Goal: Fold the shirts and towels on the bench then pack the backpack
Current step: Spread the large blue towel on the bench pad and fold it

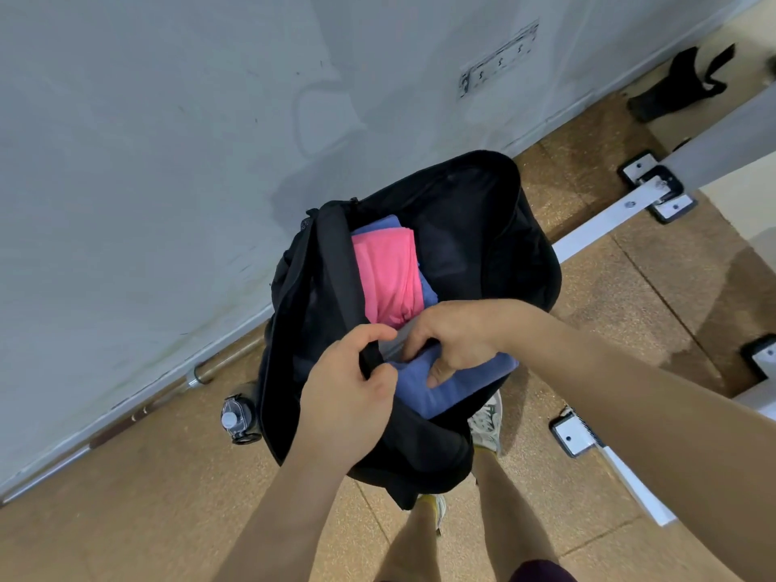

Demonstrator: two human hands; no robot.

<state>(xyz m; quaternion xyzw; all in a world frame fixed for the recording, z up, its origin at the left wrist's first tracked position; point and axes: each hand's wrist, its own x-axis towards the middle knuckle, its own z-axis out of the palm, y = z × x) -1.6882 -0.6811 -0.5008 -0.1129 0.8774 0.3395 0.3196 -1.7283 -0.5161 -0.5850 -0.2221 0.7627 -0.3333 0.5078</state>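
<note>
A black backpack [495, 245] stands open on the floor in front of me. A folded pink cloth [388, 275] lies inside it on top of a folded blue one [380, 223]. My left hand [348, 392] grips the backpack's near black rim and holds it open. My right hand [451, 340] is closed on another folded blue cloth [445, 392] at the bag's mouth, with its fingers over the top and a grey layer [401, 338] showing under them.
A water bottle [236, 418] sits in the backpack's left side pocket. A barbell [201, 373] lies along the wall's base. White bench legs with bolted feet [655, 191] stand to the right. My shoes [487, 422] are just behind the bag. A black strap [680, 84] lies far right.
</note>
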